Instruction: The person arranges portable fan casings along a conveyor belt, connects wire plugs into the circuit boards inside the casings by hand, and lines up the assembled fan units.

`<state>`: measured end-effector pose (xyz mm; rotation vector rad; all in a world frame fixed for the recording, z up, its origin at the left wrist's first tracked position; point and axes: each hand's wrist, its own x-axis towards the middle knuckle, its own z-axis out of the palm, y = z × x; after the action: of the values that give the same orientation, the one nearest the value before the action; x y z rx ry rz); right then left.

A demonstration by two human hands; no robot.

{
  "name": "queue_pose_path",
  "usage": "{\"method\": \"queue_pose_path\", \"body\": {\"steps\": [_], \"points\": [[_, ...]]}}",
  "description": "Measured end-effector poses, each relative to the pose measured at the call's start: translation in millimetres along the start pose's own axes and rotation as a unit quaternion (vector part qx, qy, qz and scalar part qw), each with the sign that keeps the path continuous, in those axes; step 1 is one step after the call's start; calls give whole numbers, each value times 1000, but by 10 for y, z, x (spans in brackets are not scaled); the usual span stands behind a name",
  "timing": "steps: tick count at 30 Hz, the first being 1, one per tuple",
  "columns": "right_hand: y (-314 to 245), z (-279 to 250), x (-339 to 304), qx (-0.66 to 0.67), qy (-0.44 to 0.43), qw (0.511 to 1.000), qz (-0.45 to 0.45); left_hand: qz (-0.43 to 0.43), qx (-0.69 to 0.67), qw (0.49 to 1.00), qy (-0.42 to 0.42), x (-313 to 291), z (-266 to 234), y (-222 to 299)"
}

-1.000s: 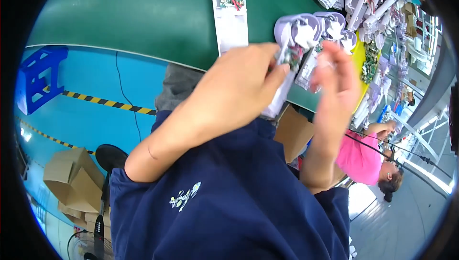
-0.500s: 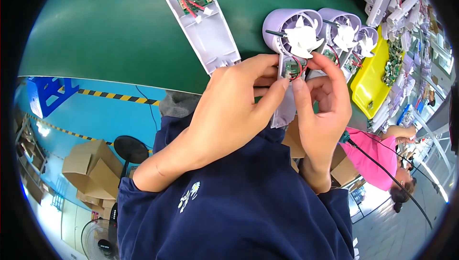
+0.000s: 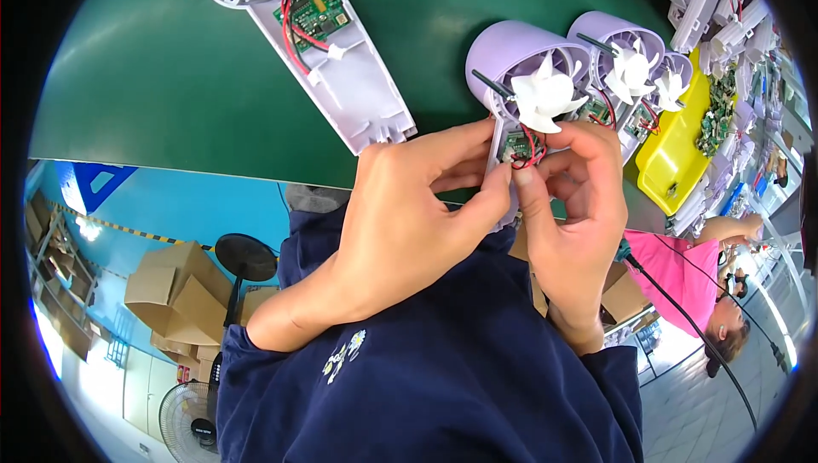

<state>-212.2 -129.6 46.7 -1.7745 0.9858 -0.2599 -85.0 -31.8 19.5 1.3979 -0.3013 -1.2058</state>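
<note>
A lilac handheld-fan housing (image 3: 503, 46) with white blades (image 3: 544, 95) is held at the table's front edge. My left hand (image 3: 409, 216) is closed around its handle from the left, thumb beside the small green circuit board (image 3: 516, 146). My right hand (image 3: 579, 207) is closed in from the right, with thumb and forefinger at the red and black wires (image 3: 535, 156) by the board. Whether the fingertips pinch a wire or a plug is hidden. Left of my hands lies another open fan housing (image 3: 345, 92), with its board and two loose white connectors showing.
Two more lilac fans (image 3: 629, 67) stand just right of the held one. Beyond them, a yellow tray (image 3: 673, 169) holds several green boards, near a heap of lilac housing parts (image 3: 716, 3). A person in pink (image 3: 682, 280) is at the right. Cardboard boxes (image 3: 175, 288) stand behind at the lower left.
The view has shifted slightly, so the table items appear displaced. Both hands stay on the same fan, and the wires are now bunched closer to my right fingertips.
</note>
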Motion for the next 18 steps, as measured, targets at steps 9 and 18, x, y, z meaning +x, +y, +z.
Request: {"method": "queue_pose_path", "body": {"steps": [9,18], "points": [[130,3,-59,-9,64,996,-62,-41,-31,999,2,15,-58,-3],[346,-286,-134,-16,224,963,-149,187,234,954,4,196,213,18]]}}
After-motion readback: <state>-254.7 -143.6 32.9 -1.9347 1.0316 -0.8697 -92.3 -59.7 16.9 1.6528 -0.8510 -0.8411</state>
